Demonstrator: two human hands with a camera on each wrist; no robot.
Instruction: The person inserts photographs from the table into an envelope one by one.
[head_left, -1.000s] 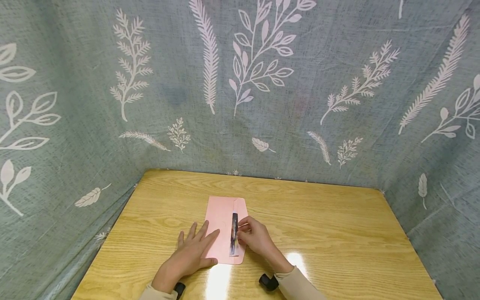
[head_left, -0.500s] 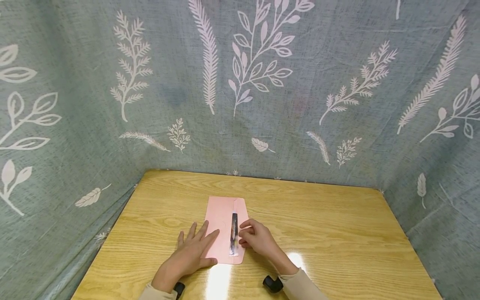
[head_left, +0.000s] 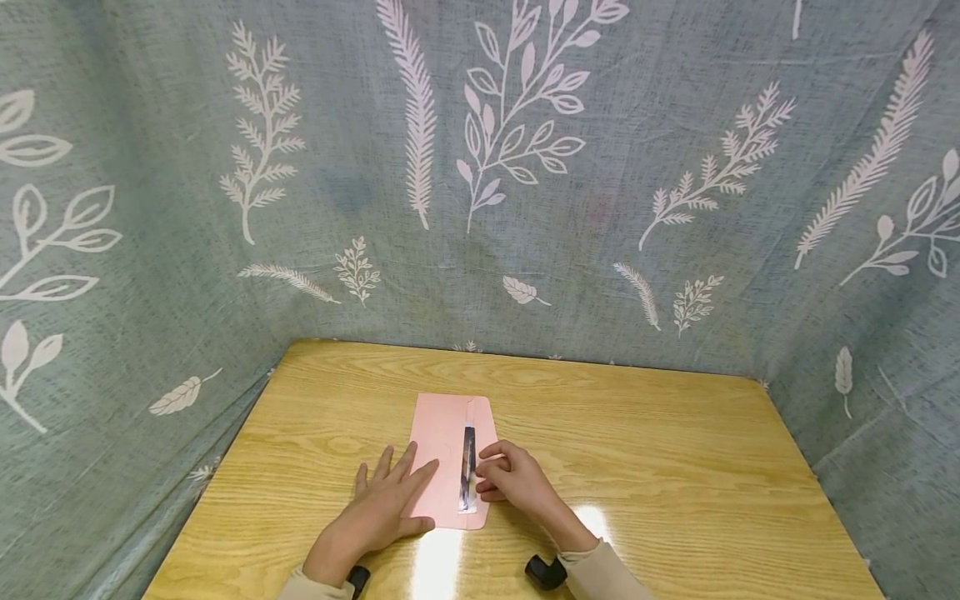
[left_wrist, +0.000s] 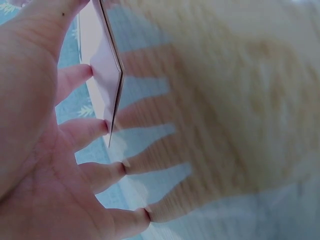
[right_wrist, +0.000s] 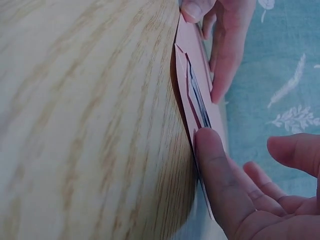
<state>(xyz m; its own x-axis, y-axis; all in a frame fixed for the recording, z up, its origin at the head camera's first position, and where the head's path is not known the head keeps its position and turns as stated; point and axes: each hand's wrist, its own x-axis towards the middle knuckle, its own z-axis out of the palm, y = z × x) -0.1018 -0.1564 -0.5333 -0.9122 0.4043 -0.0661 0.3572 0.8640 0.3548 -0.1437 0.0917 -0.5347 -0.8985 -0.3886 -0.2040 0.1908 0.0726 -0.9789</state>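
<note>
A pink envelope [head_left: 438,421] lies on the wooden table with its flap side toward the right. From its opening shows a narrow strip of dark, glossy, photo-like cards [head_left: 467,467]; the rest of them is hidden inside. My left hand [head_left: 378,508] rests with spread fingers on the envelope's left part, thumb near its lower edge. My right hand [head_left: 517,483] is at the flap, its fingers loosely bent beside the strip. In the right wrist view, one finger [right_wrist: 212,160] touches the envelope by the opening, while the thumb side stands apart.
Around the envelope stretches the wood-grain table [head_left: 645,458], with bright light reflections near its front edge. A blue-green curtain [head_left: 570,208] with white leaf prints hangs behind and along both sides. Black wrist devices [head_left: 545,572] sit at both wrists.
My right hand has drawn slightly to the right, off the card strip, and then stayed nearly still over the flap. The left hand and the envelope have not visibly moved.
</note>
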